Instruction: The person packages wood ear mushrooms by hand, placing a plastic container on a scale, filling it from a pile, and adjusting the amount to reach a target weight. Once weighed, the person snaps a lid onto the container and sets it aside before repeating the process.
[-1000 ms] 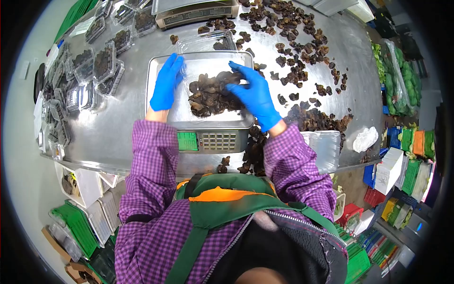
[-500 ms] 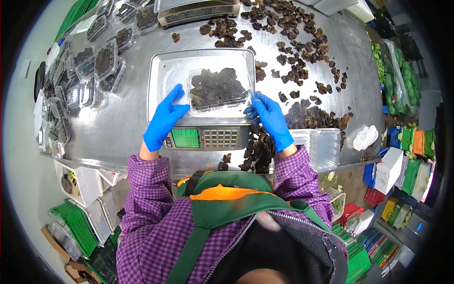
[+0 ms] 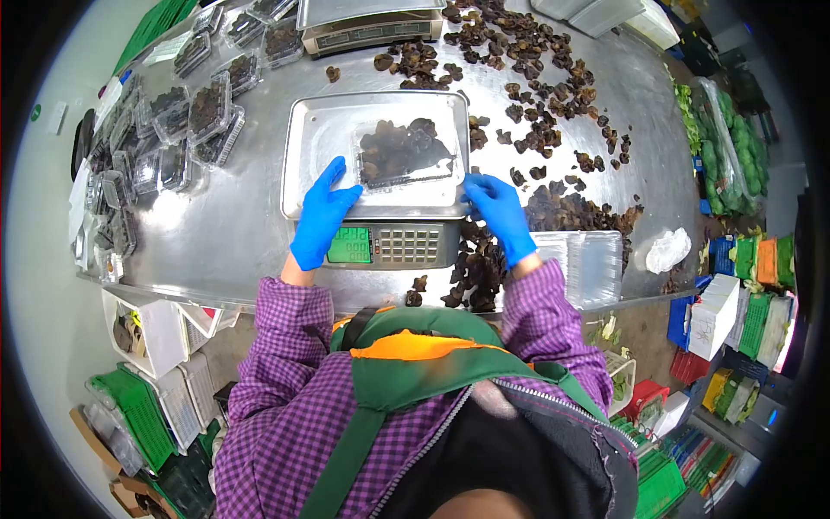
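A clear plastic box (image 3: 405,183) filled with dark wood ear mushrooms (image 3: 402,147) rests on the metal tray (image 3: 298,164) of a digital scale. Below the tray, the scale's green display (image 3: 348,245) is lit. My left hand (image 3: 325,214), in a blue glove, is over the tray's left front part, thumb and fingers apart, its thumb close to the box's left side. My right hand (image 3: 499,213), also gloved in blue, is at the tray's right edge. Its fingers are loosely bent and hold nothing that I can see.
Filled clear boxes (image 3: 209,105) crowd the left of the steel table (image 3: 246,216). Loose mushrooms (image 3: 553,95) spread over the back right and beside the scale. Stacked clear trays (image 3: 581,266) lie right of my right hand. A second scale (image 3: 373,33) stands behind; crumpled white material (image 3: 668,251) lies far right.
My right hand has come off the box's right side and moved down slightly to the tray's edge. The scale's display reading has changed. The whole view has shifted a little.
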The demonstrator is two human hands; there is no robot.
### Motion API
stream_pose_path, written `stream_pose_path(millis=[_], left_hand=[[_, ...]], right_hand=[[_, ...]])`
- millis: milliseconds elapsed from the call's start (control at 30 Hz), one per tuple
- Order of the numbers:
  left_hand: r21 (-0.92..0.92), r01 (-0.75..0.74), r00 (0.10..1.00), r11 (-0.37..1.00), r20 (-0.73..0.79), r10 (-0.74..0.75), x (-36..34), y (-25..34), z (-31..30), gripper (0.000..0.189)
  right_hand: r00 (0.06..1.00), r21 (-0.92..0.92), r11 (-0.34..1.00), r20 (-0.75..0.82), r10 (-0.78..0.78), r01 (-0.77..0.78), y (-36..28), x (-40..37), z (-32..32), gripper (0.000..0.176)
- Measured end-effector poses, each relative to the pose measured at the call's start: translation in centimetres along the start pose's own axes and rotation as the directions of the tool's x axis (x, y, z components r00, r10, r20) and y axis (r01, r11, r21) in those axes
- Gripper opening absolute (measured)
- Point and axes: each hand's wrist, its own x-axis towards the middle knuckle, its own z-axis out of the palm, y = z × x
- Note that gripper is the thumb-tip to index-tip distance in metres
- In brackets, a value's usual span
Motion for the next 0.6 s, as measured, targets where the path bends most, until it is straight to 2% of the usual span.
stream_pose_path(millis=[33, 100, 167, 233, 267, 333, 367, 433, 600], left_hand=[[-0.012, 0.022, 1.000, 1.000, -0.005, -0.022, -0.5, 0.2, -0.7, 0.056], [-0.029, 0.057, 0.998, 0.998, -0.022, -0.058, -1.4, 0.6, -1.9, 0.052], [-0.099, 0.086, 0.994, 0.991, -0.059, -0.092, -1.9, 0.9, -3.1, 0.046], [-0.101, 0.085, 0.992, 0.991, -0.082, -0.094, -1.8, 0.8, -3.8, 0.044], [-0.102, 0.075, 0.994, 0.992, -0.075, -0.083, -1.7, 1.1, -3.9, 0.044], [-0.092, 0.045, 0.996, 0.995, -0.070, -0.051, -1.6, 1.8, -4.0, 0.043], [-0.091, 0.045, 0.996, 0.995, -0.077, -0.052, -1.5, 2.1, -3.9, 0.043], [-0.080, 0.014, 0.998, 0.997, -0.064, -0.019, -1.0, 2.6, -3.6, 0.042], [-0.036, 0.014, 0.999, 0.999, -0.033, -0.016, 0.7, 2.8, -3.1, 0.043]], right_hand=[[0.995, -0.176, 0.982, -0.049, -0.084, 0.074, 0.8, -1.2, -1.2, 0.022], [0.919, -0.340, 0.907, -0.213, -0.330, 0.247, 3.5, -3.7, -4.3, 0.027], [0.870, -0.509, 0.838, -0.302, -0.390, 0.199, 5.1, -6.5, -7.3, 0.027], [0.853, -0.799, 0.602, -0.302, -0.426, 0.017, 6.3, -9.5, -9.2, 0.026], [0.858, -0.800, 0.599, -0.291, -0.424, 0.025, 7.3, -10.3, -9.9, 0.026], [0.937, -0.611, 0.764, -0.348, -0.027, -0.205, 9.7, -10.8, -10.4, 0.027], [0.940, -0.613, 0.764, -0.341, -0.028, -0.200, 10.4, -10.8, -10.4, 0.027], [0.916, -0.664, 0.744, -0.343, -0.208, -0.080, 11.3, -10.6, -10.2, 0.029], [0.920, -0.659, 0.743, -0.353, -0.169, -0.116, 11.5, -10.5, -10.2, 0.029]])
